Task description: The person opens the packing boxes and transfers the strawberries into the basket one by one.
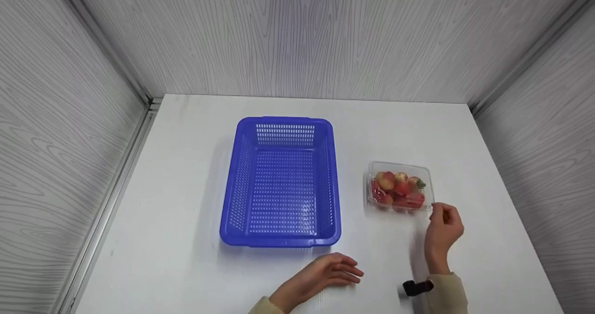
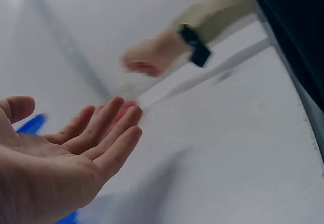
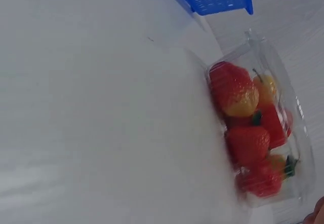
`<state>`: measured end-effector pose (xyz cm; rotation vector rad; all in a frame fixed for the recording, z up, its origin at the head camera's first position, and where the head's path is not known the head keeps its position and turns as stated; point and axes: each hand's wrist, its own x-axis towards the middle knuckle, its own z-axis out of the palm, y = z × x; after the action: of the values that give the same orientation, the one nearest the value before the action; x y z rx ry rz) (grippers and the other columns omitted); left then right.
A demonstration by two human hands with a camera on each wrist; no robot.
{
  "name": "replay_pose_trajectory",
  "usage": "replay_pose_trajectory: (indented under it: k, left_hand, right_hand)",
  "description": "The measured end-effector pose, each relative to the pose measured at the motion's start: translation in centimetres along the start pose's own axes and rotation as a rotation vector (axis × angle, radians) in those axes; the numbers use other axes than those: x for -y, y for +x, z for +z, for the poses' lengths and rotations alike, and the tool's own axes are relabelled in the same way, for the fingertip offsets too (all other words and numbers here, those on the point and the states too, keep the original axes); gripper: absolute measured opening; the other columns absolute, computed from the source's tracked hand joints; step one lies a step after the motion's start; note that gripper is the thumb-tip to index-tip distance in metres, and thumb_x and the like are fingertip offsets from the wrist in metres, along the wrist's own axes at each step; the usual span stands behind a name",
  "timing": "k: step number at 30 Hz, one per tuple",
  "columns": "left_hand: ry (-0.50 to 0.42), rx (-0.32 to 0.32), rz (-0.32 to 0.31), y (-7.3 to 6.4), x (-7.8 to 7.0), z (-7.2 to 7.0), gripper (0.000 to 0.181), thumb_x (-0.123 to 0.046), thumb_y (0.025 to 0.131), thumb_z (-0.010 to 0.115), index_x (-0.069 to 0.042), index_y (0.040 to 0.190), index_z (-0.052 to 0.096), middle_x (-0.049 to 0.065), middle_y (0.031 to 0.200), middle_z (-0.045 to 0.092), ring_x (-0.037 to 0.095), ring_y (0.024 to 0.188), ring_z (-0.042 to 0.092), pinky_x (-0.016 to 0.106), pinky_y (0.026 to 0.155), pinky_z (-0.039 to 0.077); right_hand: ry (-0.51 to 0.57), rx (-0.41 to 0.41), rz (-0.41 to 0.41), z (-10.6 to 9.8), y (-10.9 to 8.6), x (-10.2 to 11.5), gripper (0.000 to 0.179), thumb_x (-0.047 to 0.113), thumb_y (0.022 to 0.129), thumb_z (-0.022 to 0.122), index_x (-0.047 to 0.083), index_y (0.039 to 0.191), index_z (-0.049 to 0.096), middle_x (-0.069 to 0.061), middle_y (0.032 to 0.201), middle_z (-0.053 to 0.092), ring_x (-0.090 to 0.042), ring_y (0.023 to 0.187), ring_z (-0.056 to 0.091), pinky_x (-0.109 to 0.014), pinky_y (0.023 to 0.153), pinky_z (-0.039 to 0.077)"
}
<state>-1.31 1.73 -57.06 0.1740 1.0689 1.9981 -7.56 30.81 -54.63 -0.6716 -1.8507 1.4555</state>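
A clear plastic fruit box point(image 1: 427, 174) stands on the table to the right of the basket. Inside it lie red and yellow fruits point(image 3: 248, 140), some like strawberries, with bits of green. With thumb and index finger my right hand point(image 1: 444, 228) pinches the box's near right corner. Only its fingertips point(image 3: 318, 215) show in the right wrist view, at the lower right edge. My left hand point(image 1: 325, 274) hovers in front of the basket, holding nothing. In the left wrist view its palm point(image 2: 55, 168) faces up with the fingers loosely extended.
A blue perforated basket point(image 1: 338, 202) with nothing in it stands mid-table, left of the box. A black wrist camera point(image 1: 416, 287) sits on the right forearm. Wood-grain panels point(image 1: 302, 40) enclose the white table point(image 1: 158, 202) at the back and both sides.
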Motion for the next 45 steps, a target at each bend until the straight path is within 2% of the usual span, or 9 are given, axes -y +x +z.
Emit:
replay_pose_trajectory:
  k: [3, 7, 10, 13, 18, 27, 32, 39, 45]
  left_hand:
    - [-0.021, -0.083, 0.049, 3.2, 0.9, 1.4, 0.041, -0.02, 0.102, 0.043, 0.012, 0.125, 0.053, 0.029, 0.121, 0.063, 0.041, 0.113, 0.062, 0.05, 0.1, 0.044]
    - [-0.094, -0.307, 0.227, 7.8, 1.5, 2.9, 0.03, -0.008, 0.097, 0.047, 0.012, 0.118, 0.054, 0.028, 0.112, 0.067, 0.037, 0.105, 0.066, 0.049, 0.097, 0.047]
    - [-0.083, -0.457, 0.34, 11.0, 1.6, 3.6, 0.028, -0.006, 0.097, 0.048, 0.012, 0.118, 0.051, 0.025, 0.107, 0.068, 0.035, 0.1, 0.068, 0.047, 0.092, 0.05]
    - [-0.017, -0.576, 0.406, 13.5, 1.7, 3.9, 0.029, -0.007, 0.097, 0.048, 0.01, 0.12, 0.049, 0.018, 0.101, 0.069, 0.029, 0.093, 0.068, 0.044, 0.086, 0.053]
    - [0.112, -0.704, 0.429, 16.0, 2.2, 3.6, 0.021, -0.01, 0.097, 0.049, 0.0, 0.114, 0.055, 0.006, 0.097, 0.068, 0.017, 0.083, 0.066, 0.035, 0.076, 0.053]
    - [0.203, -0.631, 0.454, 17.5, 2.4, 2.2, 0.017, -0.018, 0.1, 0.051, -0.007, 0.107, 0.061, 0.002, 0.098, 0.071, 0.013, 0.083, 0.064, 0.028, 0.073, 0.05]
    - [0.218, -0.604, 0.462, 17.9, 2.1, 1.7, 0.018, -0.02, 0.101, 0.052, -0.008, 0.108, 0.062, 0.002, 0.103, 0.073, 0.013, 0.088, 0.065, 0.029, 0.076, 0.051]
    - [0.286, -0.654, 0.443, 18.3, 1.9, 1.7, 0.013, -0.02, 0.104, 0.05, -0.012, 0.105, 0.06, -0.001, 0.095, 0.07, 0.01, 0.084, 0.062, 0.029, 0.072, 0.049]
    - [0.324, -0.71, 0.471, 18.6, 1.8, 2.0, 0.011, -0.019, 0.102, 0.055, -0.011, 0.1, 0.062, -0.003, 0.087, 0.068, 0.008, 0.079, 0.062, 0.026, 0.067, 0.048]
  right_hand:
    - [-0.051, 0.097, -0.288, 1.7, -0.3, -0.1, 0.008, 0.0, 0.091, 0.063, -0.007, 0.091, 0.068, -0.007, 0.073, 0.059, -0.011, 0.064, 0.047, -0.019, 0.058, 0.035]
    - [-0.136, 0.263, -0.654, 3.7, -0.4, -0.9, 0.011, -0.008, 0.081, 0.072, -0.002, 0.09, 0.07, -0.008, 0.076, 0.062, -0.015, 0.065, 0.049, -0.019, 0.06, 0.036]
    - [-0.202, 0.384, -0.815, 4.7, -0.6, -1.0, 0.016, -0.005, 0.076, 0.077, 0.002, 0.089, 0.07, -0.007, 0.078, 0.061, -0.018, 0.067, 0.052, -0.023, 0.063, 0.04]
    - [-0.286, 0.461, -0.9, 5.2, -1.0, -1.2, 0.016, 0.0, 0.076, 0.079, 0.003, 0.088, 0.07, -0.007, 0.081, 0.061, -0.021, 0.071, 0.054, -0.03, 0.066, 0.043]
    - [-0.349, 0.53, -0.935, 5.3, -1.5, -2.0, 0.019, -0.004, 0.072, 0.081, 0.001, 0.087, 0.071, -0.009, 0.082, 0.059, -0.023, 0.073, 0.054, -0.035, 0.067, 0.045]
    - [-0.4, 0.569, -0.876, 5.1, -1.6, -2.2, 0.018, -0.005, 0.073, 0.083, -0.002, 0.087, 0.074, -0.01, 0.083, 0.059, -0.022, 0.077, 0.057, -0.035, 0.067, 0.052]
    - [-0.462, 0.584, -0.912, 5.3, -1.2, -1.9, 0.018, -0.001, 0.076, 0.083, -0.001, 0.09, 0.072, -0.012, 0.085, 0.062, -0.025, 0.077, 0.06, -0.039, 0.07, 0.054]
    - [-0.483, 0.579, -0.992, 5.5, -1.1, -2.0, 0.018, 0.0, 0.077, 0.081, -0.002, 0.088, 0.067, -0.012, 0.081, 0.062, -0.027, 0.073, 0.059, -0.04, 0.068, 0.054]
    - [-0.484, 0.523, -1.031, 5.7, -1.2, -2.3, 0.016, -0.001, 0.076, 0.078, -0.004, 0.085, 0.064, -0.013, 0.077, 0.058, -0.029, 0.068, 0.057, -0.042, 0.061, 0.051]
